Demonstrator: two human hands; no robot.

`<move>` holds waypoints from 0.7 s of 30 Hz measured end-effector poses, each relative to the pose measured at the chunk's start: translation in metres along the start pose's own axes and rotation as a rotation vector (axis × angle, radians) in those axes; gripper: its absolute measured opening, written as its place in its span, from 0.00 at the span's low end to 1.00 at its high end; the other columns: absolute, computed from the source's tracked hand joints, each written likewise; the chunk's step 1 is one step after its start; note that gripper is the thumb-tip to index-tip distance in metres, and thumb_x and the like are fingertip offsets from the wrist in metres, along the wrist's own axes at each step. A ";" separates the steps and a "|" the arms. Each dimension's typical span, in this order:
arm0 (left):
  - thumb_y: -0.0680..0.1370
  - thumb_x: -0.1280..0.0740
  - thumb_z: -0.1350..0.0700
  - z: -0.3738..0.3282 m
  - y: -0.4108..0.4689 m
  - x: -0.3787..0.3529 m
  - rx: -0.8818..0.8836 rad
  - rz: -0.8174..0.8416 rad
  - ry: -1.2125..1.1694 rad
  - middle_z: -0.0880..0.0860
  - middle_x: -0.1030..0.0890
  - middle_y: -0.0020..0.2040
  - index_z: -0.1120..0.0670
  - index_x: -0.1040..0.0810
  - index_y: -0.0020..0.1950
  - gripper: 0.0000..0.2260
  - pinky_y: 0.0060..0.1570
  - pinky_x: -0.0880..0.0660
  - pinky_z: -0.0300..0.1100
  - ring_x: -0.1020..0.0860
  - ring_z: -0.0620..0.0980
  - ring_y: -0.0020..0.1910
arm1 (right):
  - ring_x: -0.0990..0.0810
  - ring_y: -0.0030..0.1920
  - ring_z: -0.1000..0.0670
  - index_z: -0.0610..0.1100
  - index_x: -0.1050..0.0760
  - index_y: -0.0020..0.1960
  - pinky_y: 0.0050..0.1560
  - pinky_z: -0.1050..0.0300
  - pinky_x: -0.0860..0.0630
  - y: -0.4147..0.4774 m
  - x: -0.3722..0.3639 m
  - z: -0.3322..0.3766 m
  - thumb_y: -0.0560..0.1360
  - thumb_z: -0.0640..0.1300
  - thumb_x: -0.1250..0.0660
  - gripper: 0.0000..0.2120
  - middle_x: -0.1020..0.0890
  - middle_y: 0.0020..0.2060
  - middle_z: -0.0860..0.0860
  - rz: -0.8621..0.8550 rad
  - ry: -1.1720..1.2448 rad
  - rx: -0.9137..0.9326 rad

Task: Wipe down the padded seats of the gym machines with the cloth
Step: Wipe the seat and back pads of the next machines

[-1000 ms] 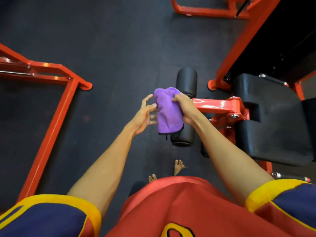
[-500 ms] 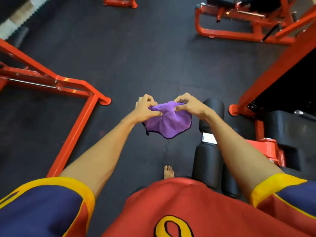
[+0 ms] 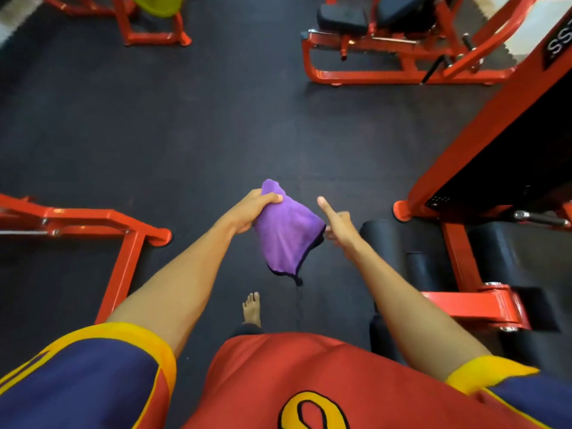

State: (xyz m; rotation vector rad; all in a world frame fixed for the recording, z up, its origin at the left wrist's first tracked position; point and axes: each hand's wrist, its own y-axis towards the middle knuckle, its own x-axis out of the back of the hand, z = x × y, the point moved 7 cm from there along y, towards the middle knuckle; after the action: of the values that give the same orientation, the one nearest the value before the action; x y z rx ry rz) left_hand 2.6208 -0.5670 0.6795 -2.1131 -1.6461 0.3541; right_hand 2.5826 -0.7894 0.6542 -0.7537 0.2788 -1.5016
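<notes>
My left hand (image 3: 250,212) grips the top of a purple cloth (image 3: 284,233) with a dark hem, held in the air over the black floor. My right hand (image 3: 337,222) is at the cloth's right corner. Its fingers are curled on the hem and its thumb sticks up. The cloth stretches between both hands and its lower end hangs loose. Black roller pads (image 3: 379,239) of an orange machine lie just right of my right hand. Farther off at the top right, another machine carries black padded seats (image 3: 340,17).
An orange machine frame (image 3: 123,243) runs along the floor at the left. A tall orange and black weight stack housing (image 3: 495,134) stands at the right. My bare foot (image 3: 252,308) is on the dark rubber floor (image 3: 216,119), which stretches open ahead.
The view has lifted away from the right-hand machine toward the open floor. The cloth passed from my right hand's grip to both hands, and now my left hand grips its top.
</notes>
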 end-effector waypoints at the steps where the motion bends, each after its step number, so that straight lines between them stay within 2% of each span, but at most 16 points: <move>1: 0.72 0.31 0.48 -0.004 0.018 0.008 0.007 0.015 -0.034 0.55 0.15 0.50 0.55 0.18 0.54 0.15 0.54 0.26 0.50 0.18 0.54 0.50 | 0.28 0.34 0.52 0.49 0.33 0.50 0.35 0.57 0.34 0.005 -0.007 -0.004 0.71 0.79 0.41 0.33 0.25 0.39 0.50 0.067 0.033 -0.091; 2: 0.72 0.30 0.47 -0.007 0.029 0.012 0.011 0.023 -0.071 0.56 0.15 0.50 0.55 0.19 0.55 0.16 0.54 0.27 0.52 0.18 0.55 0.51 | 0.22 0.38 0.52 0.49 0.31 0.57 0.39 0.56 0.31 0.010 -0.015 -0.010 0.70 0.82 0.44 0.38 0.20 0.46 0.49 0.140 0.057 -0.158; 3: 0.72 0.30 0.47 -0.011 0.039 0.015 0.008 0.026 -0.099 0.56 0.15 0.50 0.56 0.19 0.56 0.17 0.54 0.28 0.52 0.18 0.55 0.51 | 0.17 0.45 0.50 0.51 0.31 0.65 0.49 0.53 0.28 0.013 -0.022 -0.011 0.68 0.84 0.47 0.42 0.17 0.53 0.47 0.200 0.081 -0.200; 4: 0.72 0.30 0.47 -0.019 0.055 0.022 0.005 0.043 -0.118 0.56 0.15 0.50 0.57 0.20 0.57 0.18 0.55 0.27 0.52 0.18 0.55 0.51 | 0.15 0.51 0.48 0.53 0.31 0.69 0.60 0.48 0.31 0.026 -0.031 -0.005 0.69 0.83 0.49 0.43 0.15 0.56 0.45 0.235 0.144 -0.211; 5: 0.72 0.29 0.47 -0.027 0.068 0.027 0.003 0.064 -0.125 0.56 0.15 0.51 0.58 0.20 0.58 0.19 0.55 0.26 0.52 0.18 0.55 0.52 | 0.15 0.53 0.47 0.54 0.30 0.70 0.66 0.44 0.36 0.036 -0.039 0.006 0.71 0.82 0.48 0.41 0.14 0.55 0.45 0.259 0.236 -0.191; 6: 0.72 0.29 0.48 -0.034 0.078 0.031 -0.001 0.083 -0.134 0.56 0.14 0.52 0.58 0.21 0.60 0.21 0.55 0.25 0.51 0.17 0.55 0.53 | 0.15 0.53 0.48 0.54 0.28 0.71 0.68 0.43 0.40 0.044 -0.043 0.019 0.73 0.78 0.45 0.38 0.13 0.54 0.47 0.258 0.326 -0.146; 7: 0.72 0.29 0.48 -0.042 0.089 0.035 -0.005 0.107 -0.128 0.57 0.15 0.55 0.59 0.21 0.63 0.23 0.55 0.24 0.51 0.17 0.55 0.55 | 0.16 0.53 0.51 0.53 0.25 0.70 0.68 0.44 0.41 0.052 -0.044 0.034 0.74 0.74 0.40 0.34 0.13 0.54 0.49 0.219 0.410 -0.094; 9: 0.73 0.30 0.50 -0.056 0.116 0.041 0.004 0.168 -0.124 0.57 0.16 0.58 0.58 0.22 0.66 0.23 0.57 0.23 0.52 0.18 0.55 0.59 | 0.17 0.50 0.55 0.49 0.20 0.64 0.64 0.49 0.35 0.071 -0.036 0.064 0.75 0.62 0.32 0.24 0.13 0.54 0.52 0.059 0.471 0.009; 11: 0.75 0.31 0.53 -0.070 0.138 0.047 0.000 0.206 -0.124 0.57 0.16 0.59 0.58 0.23 0.67 0.21 0.57 0.22 0.52 0.18 0.55 0.59 | 0.16 0.41 0.58 0.44 0.18 0.59 0.52 0.59 0.27 0.079 -0.025 0.086 0.76 0.49 0.28 0.14 0.13 0.50 0.52 -0.087 0.494 0.057; 12: 0.76 0.31 0.53 -0.072 0.148 0.048 -0.008 0.216 -0.135 0.58 0.16 0.59 0.58 0.23 0.67 0.21 0.56 0.22 0.51 0.17 0.55 0.58 | 0.16 0.40 0.58 0.42 0.18 0.59 0.46 0.64 0.24 0.084 -0.021 0.090 0.76 0.46 0.27 0.13 0.13 0.48 0.51 -0.133 0.513 0.065; 14: 0.74 0.29 0.54 -0.079 0.170 0.049 0.005 0.215 -0.166 0.59 0.16 0.58 0.59 0.23 0.66 0.21 0.52 0.21 0.49 0.17 0.55 0.55 | 0.13 0.46 0.52 0.40 0.16 0.57 0.47 0.62 0.20 0.100 -0.014 0.094 0.75 0.45 0.25 0.13 0.12 0.49 0.47 -0.174 0.560 0.063; 16: 0.74 0.28 0.55 -0.087 0.202 0.044 0.013 0.220 -0.156 0.57 0.15 0.54 0.59 0.22 0.61 0.17 0.50 0.20 0.47 0.17 0.54 0.53 | 0.14 0.47 0.52 0.42 0.16 0.55 0.48 0.62 0.21 0.121 -0.002 0.100 0.76 0.46 0.26 0.10 0.12 0.49 0.49 -0.238 0.573 0.049; 19: 0.77 0.27 0.59 -0.096 0.241 0.036 -0.015 0.248 -0.095 0.57 0.15 0.55 0.60 0.20 0.60 0.13 0.57 0.21 0.50 0.17 0.54 0.54 | 0.18 0.50 0.53 0.46 0.18 0.54 0.51 0.62 0.23 0.148 0.018 0.101 0.79 0.46 0.29 0.06 0.14 0.50 0.52 -0.348 0.582 0.035; 21: 0.76 0.27 0.61 -0.107 0.279 0.026 -0.037 0.249 -0.065 0.58 0.15 0.56 0.60 0.19 0.60 0.13 0.62 0.22 0.51 0.17 0.55 0.57 | 0.19 0.53 0.51 0.44 0.21 0.55 0.50 0.61 0.24 0.176 0.039 0.102 0.79 0.47 0.27 0.08 0.16 0.52 0.51 -0.419 0.576 0.027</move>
State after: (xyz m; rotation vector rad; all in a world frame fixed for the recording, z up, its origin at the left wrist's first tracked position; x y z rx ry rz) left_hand 2.9142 -0.6166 0.6392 -2.3634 -1.4351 0.4780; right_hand 2.7874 -0.8164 0.6350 -0.3495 0.5537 -2.1058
